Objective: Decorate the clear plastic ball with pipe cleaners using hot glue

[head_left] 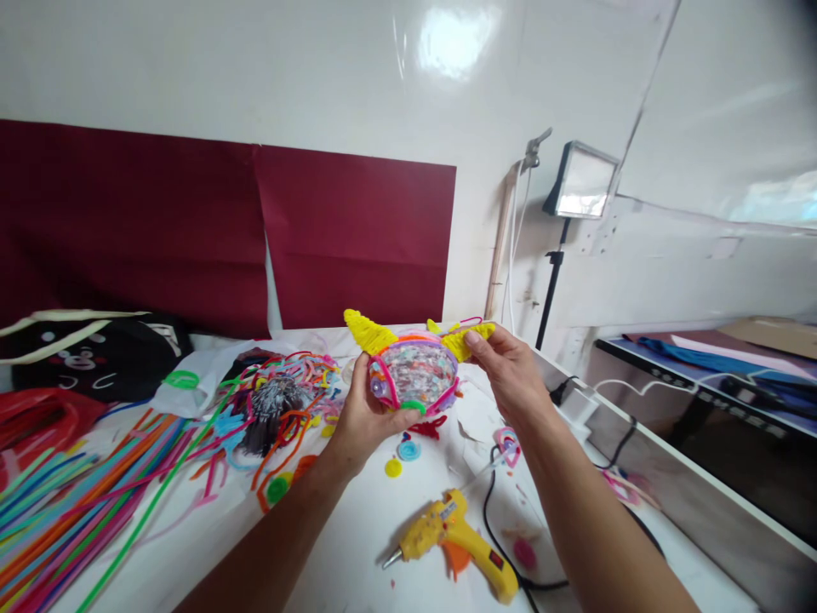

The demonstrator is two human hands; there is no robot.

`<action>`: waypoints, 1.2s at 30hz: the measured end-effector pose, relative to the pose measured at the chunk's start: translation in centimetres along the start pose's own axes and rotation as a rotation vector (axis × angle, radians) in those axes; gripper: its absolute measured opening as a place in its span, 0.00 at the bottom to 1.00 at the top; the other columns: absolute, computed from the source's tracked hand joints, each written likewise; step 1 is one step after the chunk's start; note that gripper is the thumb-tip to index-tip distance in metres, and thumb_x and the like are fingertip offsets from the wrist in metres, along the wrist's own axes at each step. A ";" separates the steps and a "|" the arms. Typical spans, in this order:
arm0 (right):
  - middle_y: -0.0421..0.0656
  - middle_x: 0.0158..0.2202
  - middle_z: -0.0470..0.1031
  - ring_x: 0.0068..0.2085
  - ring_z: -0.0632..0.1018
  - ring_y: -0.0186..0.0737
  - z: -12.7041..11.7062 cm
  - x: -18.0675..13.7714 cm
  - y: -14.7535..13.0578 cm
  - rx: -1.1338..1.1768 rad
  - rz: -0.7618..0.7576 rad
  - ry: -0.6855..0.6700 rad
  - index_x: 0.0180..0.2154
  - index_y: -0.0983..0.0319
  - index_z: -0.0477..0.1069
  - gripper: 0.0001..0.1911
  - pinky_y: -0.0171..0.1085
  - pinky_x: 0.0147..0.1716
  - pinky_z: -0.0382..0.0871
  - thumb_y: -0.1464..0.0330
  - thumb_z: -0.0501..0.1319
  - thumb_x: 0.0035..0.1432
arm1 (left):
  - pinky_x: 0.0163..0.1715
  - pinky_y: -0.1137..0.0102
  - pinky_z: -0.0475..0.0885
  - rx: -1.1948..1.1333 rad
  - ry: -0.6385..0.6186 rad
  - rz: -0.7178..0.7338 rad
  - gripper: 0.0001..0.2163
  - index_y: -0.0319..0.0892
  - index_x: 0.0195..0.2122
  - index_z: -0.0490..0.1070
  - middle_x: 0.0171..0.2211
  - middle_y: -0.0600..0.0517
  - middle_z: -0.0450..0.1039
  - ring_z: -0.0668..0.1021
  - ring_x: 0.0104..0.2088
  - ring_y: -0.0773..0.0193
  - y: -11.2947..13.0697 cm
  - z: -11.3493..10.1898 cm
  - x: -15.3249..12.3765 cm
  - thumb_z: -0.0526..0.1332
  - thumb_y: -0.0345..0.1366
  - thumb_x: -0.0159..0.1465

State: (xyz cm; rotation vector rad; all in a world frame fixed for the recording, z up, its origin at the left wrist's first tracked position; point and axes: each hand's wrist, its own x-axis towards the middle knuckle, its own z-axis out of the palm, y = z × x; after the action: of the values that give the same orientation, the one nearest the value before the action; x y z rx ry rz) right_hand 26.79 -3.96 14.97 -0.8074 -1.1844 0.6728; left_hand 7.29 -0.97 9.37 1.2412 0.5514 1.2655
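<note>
I hold a small craft figure above the white table. It is a round sparkly body wound with pink and purple pipe cleaners, with two yellow pipe-cleaner horns. My left hand grips its left and lower side, fingers wrapped round it. My right hand pinches the right yellow horn between thumb and fingers. The left horn sticks up free.
A yellow glue gun with a black cord lies on the table near me. Several loose pipe cleaners are spread at the left, small coiled discs lie under the figure. A black plush bag sits far left, a lamp on a stand at the right.
</note>
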 end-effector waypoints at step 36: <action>0.41 0.30 0.79 0.36 0.76 0.40 0.6 0.3 1.3 0.148 -0.053 0.168 0.29 0.59 0.80 0.13 0.41 0.39 0.70 0.59 0.75 0.43 | 0.59 0.57 0.70 0.015 -0.038 0.030 0.58 0.48 0.70 0.42 0.64 0.39 0.64 0.73 0.60 0.45 -0.9 -0.7 0.2 0.78 0.32 0.43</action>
State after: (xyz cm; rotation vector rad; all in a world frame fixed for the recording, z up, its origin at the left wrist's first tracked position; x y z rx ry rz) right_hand 26.23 -2.85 14.12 -0.6920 -0.9887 0.6291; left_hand 7.12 -0.35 8.38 1.2874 0.5175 1.2624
